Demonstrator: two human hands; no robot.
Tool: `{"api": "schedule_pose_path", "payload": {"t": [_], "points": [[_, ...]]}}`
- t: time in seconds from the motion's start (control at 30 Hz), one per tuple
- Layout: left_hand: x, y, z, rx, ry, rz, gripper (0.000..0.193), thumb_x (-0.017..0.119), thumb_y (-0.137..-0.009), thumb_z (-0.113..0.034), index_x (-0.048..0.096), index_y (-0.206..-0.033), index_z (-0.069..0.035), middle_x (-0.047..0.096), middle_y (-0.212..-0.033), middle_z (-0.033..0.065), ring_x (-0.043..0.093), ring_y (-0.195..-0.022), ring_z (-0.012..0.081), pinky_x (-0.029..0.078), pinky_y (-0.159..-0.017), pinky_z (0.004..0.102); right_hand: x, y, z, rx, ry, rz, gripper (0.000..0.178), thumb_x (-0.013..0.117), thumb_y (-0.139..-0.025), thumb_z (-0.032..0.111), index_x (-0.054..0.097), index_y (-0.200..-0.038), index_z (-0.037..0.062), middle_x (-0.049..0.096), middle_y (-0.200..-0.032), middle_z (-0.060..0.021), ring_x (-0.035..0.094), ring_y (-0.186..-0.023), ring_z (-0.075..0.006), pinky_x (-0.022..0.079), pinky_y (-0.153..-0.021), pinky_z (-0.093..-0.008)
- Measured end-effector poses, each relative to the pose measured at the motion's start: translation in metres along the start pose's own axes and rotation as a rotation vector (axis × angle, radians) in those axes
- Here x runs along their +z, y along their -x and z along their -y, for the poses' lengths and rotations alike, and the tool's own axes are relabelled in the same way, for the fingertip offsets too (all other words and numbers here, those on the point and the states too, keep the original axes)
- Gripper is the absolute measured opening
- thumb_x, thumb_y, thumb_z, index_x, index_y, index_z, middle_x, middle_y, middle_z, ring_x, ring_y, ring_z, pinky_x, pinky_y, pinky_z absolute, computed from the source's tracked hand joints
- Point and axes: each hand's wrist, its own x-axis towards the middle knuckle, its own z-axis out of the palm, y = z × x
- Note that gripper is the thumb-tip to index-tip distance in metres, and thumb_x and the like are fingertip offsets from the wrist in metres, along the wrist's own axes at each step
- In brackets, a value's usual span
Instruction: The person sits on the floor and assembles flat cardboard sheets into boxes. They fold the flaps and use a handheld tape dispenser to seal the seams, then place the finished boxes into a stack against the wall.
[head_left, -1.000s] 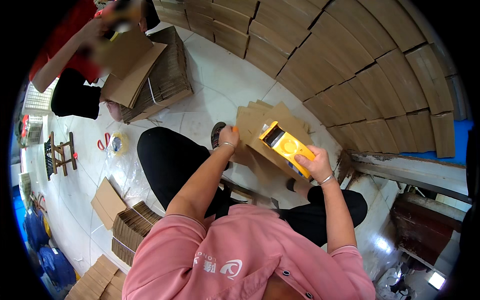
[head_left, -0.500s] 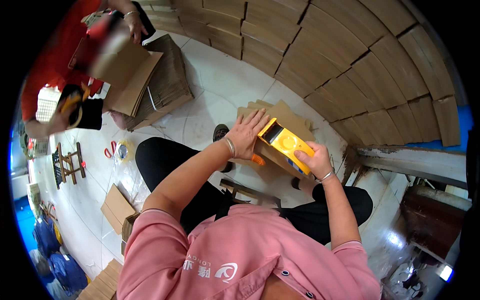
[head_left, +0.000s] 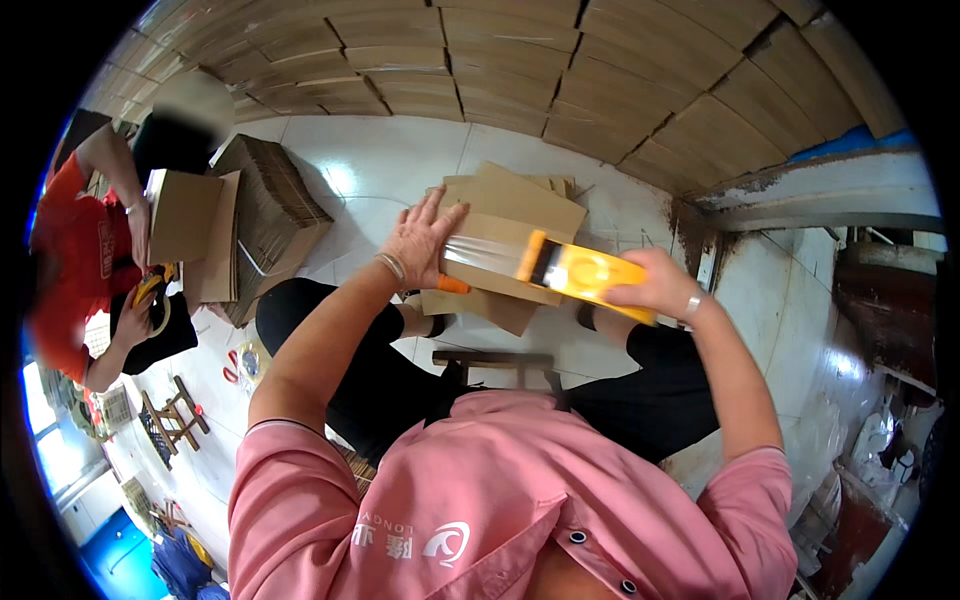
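A strip of clear packing tape (head_left: pixel 485 253) runs over a brown cardboard box (head_left: pixel 500 232) in front of me, out to a yellow tape dispenser (head_left: pixel 580 272). My right hand (head_left: pixel 655 284) is wrapped round the dispenser's right end. At the box's left side, my left hand (head_left: pixel 425 243) lies with its fingers spread, pressing by the tape's left end. Something orange (head_left: pixel 453 285) shows at its thumb, perhaps a finger cover. Loose flat cardboard (head_left: pixel 500 310) sticks out from under the box, between my knees.
Stacked cardboard boxes (head_left: pixel 500 60) line the far wall. To the left, a person in red (head_left: pixel 90 240) holds a carton (head_left: pixel 180 215) and a yellow tape dispenser (head_left: pixel 150 290), beside a bundle of flat cardboard (head_left: pixel 280 220). A wooden stool (head_left: pixel 175 415) and red scissors (head_left: pixel 231 368) are on the floor.
My right hand has drawn the dispenser to the right, away from the left hand. A tape strip now stretches between them over the box. The whole view has turned somewhat.
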Motion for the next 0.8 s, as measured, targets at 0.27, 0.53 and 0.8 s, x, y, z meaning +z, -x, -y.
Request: {"api": "schedule_pose_path", "payload": {"t": [0.27,0.53,0.8], "points": [[-0.010,-0.005,-0.012,-0.030,-0.059,0.027,0.123,0.078,-0.045,-0.067,0.025,-0.145,-0.020,0.009,-0.150,0.0253,0.014,-0.138,0.0431,0.021,-0.107,0.0617,-0.021,0.043,-0.106,0.186,0.253,-0.087,0.050,0.075,-0.066,0.046,0.065,-0.077,-0.0013,0.062,-0.068,-0.0144,0.059,-0.061,-0.0237,0.047,-0.061,-0.0350],[0.000,-0.006,-0.055,0.066,-0.417,0.049,0.128,0.060,-0.058,-0.079,0.013,-0.146,0.001,0.009,-0.152,0.0227,0.007,-0.141,0.0393,0.014,-0.108,0.0602,0.067,-0.040,-0.022,0.419,0.512,-0.126,0.033,0.066,-0.070,0.033,0.070,-0.083,0.0038,0.068,-0.086,-0.0176,0.066,-0.083,-0.0334,0.052,-0.072,-0.0421],[0.022,-0.034,-0.155,0.303,-0.185,-0.105,0.090,0.076,-0.056,-0.040,0.042,-0.135,-0.016,0.027,-0.146,0.0174,0.024,-0.135,0.0382,0.023,-0.101,0.0670,0.090,-0.044,-0.036,0.423,0.462,-0.229,0.022,0.060,-0.076,0.023,0.070,-0.084,0.0061,0.068,-0.090,-0.0175,0.065,-0.086,-0.0345,0.053,-0.073,-0.0426]]}}
